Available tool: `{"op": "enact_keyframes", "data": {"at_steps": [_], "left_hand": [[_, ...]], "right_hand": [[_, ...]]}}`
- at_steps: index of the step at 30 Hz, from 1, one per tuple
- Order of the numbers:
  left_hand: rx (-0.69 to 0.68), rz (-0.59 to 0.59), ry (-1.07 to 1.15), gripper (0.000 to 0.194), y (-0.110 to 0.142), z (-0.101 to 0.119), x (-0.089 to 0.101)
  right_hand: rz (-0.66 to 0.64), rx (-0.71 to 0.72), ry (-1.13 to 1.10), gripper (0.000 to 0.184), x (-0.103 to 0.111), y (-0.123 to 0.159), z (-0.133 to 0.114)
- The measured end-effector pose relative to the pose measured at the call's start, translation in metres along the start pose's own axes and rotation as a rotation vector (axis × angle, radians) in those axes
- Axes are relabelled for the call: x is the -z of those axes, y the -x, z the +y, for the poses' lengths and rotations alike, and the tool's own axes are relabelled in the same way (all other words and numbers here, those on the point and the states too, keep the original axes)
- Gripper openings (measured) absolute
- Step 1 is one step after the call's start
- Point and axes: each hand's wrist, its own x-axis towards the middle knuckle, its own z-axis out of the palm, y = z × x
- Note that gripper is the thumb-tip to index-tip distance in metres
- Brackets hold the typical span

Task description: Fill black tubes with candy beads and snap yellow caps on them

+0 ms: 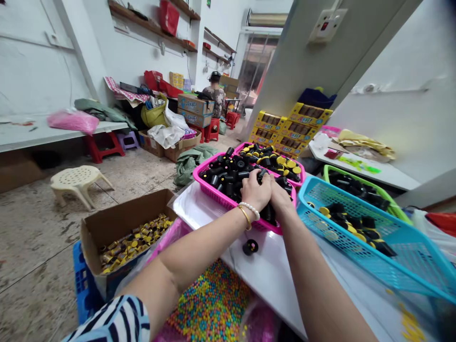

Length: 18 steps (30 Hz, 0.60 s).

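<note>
Because the front pink basket (214, 191) at the centre of the frame is heaped about to its rim with black pieces (228, 175), any broad sweep through the pile could push some over the edge. Both hands are in it, close together: the left hand (255, 191) bends its fingers down over the heap, with a dark piece showing by the fingertips, and the right hand (280, 195) curves in against it. Whether either is pinching anything I cannot tell, since the fingers are partly hidden. One loose piece (250, 247) lies on the table (270, 270) just below the basket, and a brushing forearm might roll it off. Beneath the table's edge, at bottom centre, lie coloured beads (210, 304); a piece dropped among them would probably have to be dug out. If the left wrist sinks against the basket's wall, its bracelets (254, 212) could catch in the mesh. At the right of the frame, the blue basket (420, 251) stands near enough that a wide right elbow might jog it.
</note>
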Motion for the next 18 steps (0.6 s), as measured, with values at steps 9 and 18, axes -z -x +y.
{"op": "enact_keyframes", "data": {"at_steps": [9, 18], "left_hand": [[-0.190, 0.189, 0.208, 0.025, 0.014, 0.009, 0.005], [-0.436, 0.164, 0.280, 0.040, 0.135, -0.024, 0.083]], "right_hand": [[0.099, -0.005, -0.020, 0.069, 0.010, 0.019, -0.026], [0.196, 0.404, -0.034, 0.054, 0.012, 0.158, -0.069]]}}
